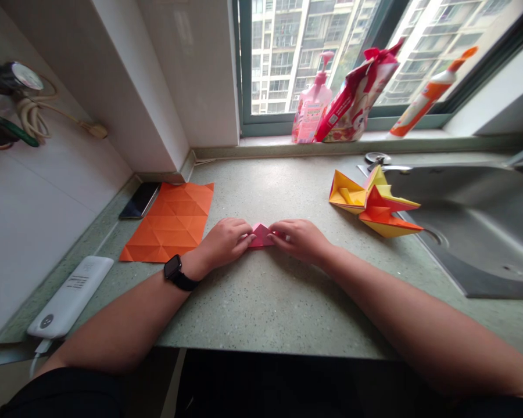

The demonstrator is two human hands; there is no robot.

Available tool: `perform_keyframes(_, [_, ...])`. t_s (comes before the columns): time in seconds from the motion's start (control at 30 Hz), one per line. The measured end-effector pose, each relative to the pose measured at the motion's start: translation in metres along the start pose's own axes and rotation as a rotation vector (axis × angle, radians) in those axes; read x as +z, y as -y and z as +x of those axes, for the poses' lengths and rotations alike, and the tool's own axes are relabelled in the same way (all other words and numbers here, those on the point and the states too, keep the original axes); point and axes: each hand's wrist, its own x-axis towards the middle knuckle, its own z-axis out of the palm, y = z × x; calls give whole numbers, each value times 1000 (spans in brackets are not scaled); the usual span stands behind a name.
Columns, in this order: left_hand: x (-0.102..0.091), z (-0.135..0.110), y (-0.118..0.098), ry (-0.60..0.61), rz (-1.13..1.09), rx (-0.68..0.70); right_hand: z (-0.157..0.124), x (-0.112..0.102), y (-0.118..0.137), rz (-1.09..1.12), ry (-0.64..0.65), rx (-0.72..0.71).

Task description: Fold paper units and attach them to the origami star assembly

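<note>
On the counter [261, 313], hands [224, 242] around pink paper [260, 236]

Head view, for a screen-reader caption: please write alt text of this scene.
The left hand and right hand press a small folded pink paper on a speckled green countertop. A creased orange paper sheet lies to the left, and a folded yellow-and-orange paper model sits beside a steel sink on the right.
</note>
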Motion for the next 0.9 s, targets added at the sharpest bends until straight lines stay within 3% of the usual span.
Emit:
perform_keyframes(0.23, [10, 4, 7, -7, 75, -86, 5, 4, 4, -29, 6, 164])
perform_keyframes(0.43, [17, 3, 13, -45, 96, -121, 6, 9, 5, -57, -15, 209])
perform_keyframes(0.73, [18, 3, 8, -1, -20, 142, 9, 13, 7, -178, -16, 205])
perform_keyframes(0.9, [16, 6, 8, 48, -71, 178, 12, 10, 9, -214, 14, 237])
